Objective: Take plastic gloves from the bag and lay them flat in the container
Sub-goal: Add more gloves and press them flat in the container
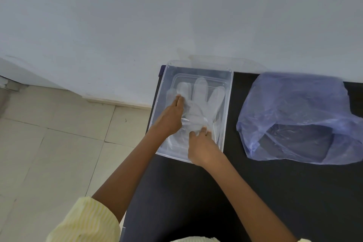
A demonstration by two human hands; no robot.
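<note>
A clear plastic container [228, 92] sits at the far left corner of the dark surface [196, 192], its far edge close against the pale wall [137, 15]. Inside it lies a transparent plastic glove [200, 100], spread flat with its fingers pointing toward the wall (whether it is a single glove or the top of a stack, the clear film makes it hard to tell). Both hands reach into the container and rest on the glove. The left hand [171, 117] lies palm down along the glove's left side, fingers straight and held together, pressing flat — it is not clamped on anything. The right hand [202, 146] is nearer, at the cuff end of the glove; its fingers curl down onto the film, but whether that grip is pinching the plastic or only pressing it cannot be told. To the right of the container, apart from it, a bluish translucent bag [294, 104] slumps on the surface with its mouth open toward the near right. Pale yellow ribbed sleeves [84, 220] are pushed up both forearms. Beige floor tiles [49, 143] show to the left.
</note>
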